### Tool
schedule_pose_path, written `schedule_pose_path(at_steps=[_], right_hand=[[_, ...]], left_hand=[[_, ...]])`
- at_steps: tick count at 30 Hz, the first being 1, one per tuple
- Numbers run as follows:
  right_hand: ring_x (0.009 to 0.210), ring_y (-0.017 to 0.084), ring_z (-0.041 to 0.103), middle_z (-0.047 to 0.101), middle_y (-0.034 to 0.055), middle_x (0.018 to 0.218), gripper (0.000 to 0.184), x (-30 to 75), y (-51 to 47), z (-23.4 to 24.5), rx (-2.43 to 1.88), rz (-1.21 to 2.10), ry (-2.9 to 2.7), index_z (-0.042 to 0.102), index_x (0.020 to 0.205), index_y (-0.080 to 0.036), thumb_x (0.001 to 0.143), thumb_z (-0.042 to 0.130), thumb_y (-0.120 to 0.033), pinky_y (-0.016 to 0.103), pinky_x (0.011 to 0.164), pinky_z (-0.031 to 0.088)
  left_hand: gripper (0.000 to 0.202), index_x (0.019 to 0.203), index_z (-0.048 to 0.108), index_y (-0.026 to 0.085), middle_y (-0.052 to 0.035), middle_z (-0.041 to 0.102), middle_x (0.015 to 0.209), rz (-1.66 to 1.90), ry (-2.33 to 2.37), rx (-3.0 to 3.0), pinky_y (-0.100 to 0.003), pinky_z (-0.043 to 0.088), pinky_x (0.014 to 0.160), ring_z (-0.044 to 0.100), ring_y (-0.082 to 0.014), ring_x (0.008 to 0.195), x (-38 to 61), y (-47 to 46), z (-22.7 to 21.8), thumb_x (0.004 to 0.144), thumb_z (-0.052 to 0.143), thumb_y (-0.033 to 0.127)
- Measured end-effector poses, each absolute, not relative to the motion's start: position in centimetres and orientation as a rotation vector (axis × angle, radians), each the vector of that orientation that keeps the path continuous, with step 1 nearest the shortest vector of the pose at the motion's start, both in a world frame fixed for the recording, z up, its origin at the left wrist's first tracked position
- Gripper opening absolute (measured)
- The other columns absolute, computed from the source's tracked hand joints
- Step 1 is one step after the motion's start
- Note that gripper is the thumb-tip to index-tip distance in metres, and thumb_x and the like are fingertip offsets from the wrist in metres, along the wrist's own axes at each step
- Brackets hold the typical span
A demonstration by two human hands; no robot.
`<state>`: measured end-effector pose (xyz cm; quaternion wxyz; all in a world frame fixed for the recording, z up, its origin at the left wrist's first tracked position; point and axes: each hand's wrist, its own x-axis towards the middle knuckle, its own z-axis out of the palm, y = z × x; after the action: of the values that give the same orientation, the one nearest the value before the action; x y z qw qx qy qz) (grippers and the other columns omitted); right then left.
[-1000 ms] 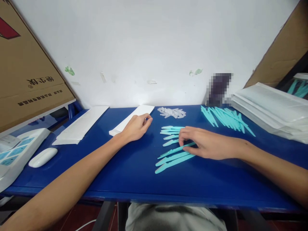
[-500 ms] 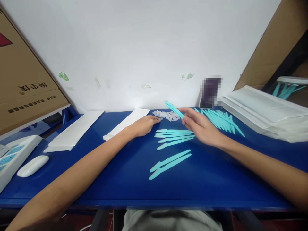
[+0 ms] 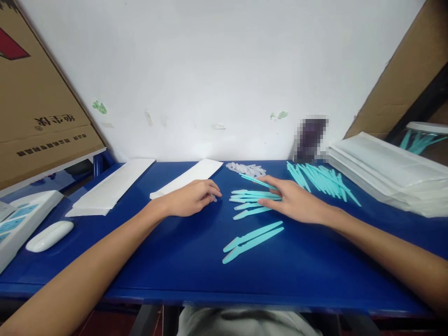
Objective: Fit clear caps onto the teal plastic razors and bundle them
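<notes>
My right hand (image 3: 292,200) rests over the blue table (image 3: 182,261) and pinches one teal plastic stick (image 3: 257,181) between thumb and fingers, low above a short row of teal sticks (image 3: 247,200). Two more teal sticks (image 3: 252,241) lie side by side nearer me. My left hand (image 3: 191,198) lies on the table left of the row, fingers curled and pinched at the tips; what they hold is too small to name. A small heap of clear plastic caps (image 3: 247,168) sits behind the row.
A larger pile of teal sticks (image 3: 320,179) lies at the back right beside stacked white pouches (image 3: 388,170). Two white pouch stacks (image 3: 112,186) (image 3: 189,177) lie at the back left. A white mouse (image 3: 49,235) and a cardboard box (image 3: 38,107) are at the left.
My right hand lifted one teal stick from the near group, raised it toward the caps, then lowered it to the row. My left hand reached to the caps and drew back.
</notes>
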<state>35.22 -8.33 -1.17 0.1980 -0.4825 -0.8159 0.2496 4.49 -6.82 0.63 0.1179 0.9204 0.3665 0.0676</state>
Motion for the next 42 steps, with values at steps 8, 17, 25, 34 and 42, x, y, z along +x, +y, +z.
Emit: schedule_pose_path(at_steps=[8,17,25,34,42], right_hand=[[0.120,0.035,0.063,0.054,0.0165,0.148,0.079,35.8,-7.6,-1.8,-1.313,0.559,-2.458,0.040,0.153,-0.020,0.088,0.060,-0.059,0.050,0.094,0.056],[0.080,0.024,0.065,0.070,0.0081,0.096,0.050,35.1,-7.9,-1.5,-1.209,0.410,-2.344,0.061,0.118,-0.020,0.103,0.029,-0.055,0.038,0.076,0.048],[0.084,0.025,0.058,0.066,0.0055,0.087,0.050,35.4,-8.6,-1.0,-1.316,0.312,-2.454,0.061,0.111,-0.023,0.103,0.025,-0.057,0.039,0.080,0.045],[0.075,0.022,0.062,0.068,0.0065,0.088,0.039,35.1,-9.6,0.3,-0.996,0.288,-2.757,0.065,0.112,-0.022,0.104,0.032,-0.042,0.033,0.067,0.046],[0.069,0.015,0.064,0.071,0.0058,0.099,0.041,34.3,-10.2,-0.5,-0.795,0.038,-2.855,0.060,0.137,-0.026,0.103,0.037,-0.024,0.028,0.060,0.042]], left_hand=[[0.034,0.127,0.066,0.020,-0.0105,0.065,0.127,0.212,1.092,2.861,-0.038,0.042,0.103,0.057,-0.0261,0.120,2.4,-5.4,-0.4,0.101,0.046,0.028],[0.026,0.113,0.075,0.022,-0.0084,0.070,0.109,0.197,0.974,2.741,-0.030,0.048,0.085,0.065,-0.0198,0.095,3.9,-6.5,0.2,0.100,0.054,0.031],[0.018,0.102,0.078,0.020,-0.0050,0.074,0.099,0.200,0.881,2.578,-0.026,0.050,0.073,0.068,-0.0155,0.082,5.6,-8.2,0.5,0.091,0.070,0.031],[0.016,0.102,0.078,0.021,-0.0050,0.074,0.092,0.134,0.956,2.600,-0.026,0.049,0.068,0.068,-0.0161,0.078,5.1,-7.9,1.0,0.091,0.069,0.028],[0.014,0.097,0.080,0.021,-0.0039,0.076,0.088,0.103,0.880,2.536,-0.023,0.051,0.065,0.070,-0.0140,0.073,5.7,-8.9,1.6,0.090,0.070,0.026]])
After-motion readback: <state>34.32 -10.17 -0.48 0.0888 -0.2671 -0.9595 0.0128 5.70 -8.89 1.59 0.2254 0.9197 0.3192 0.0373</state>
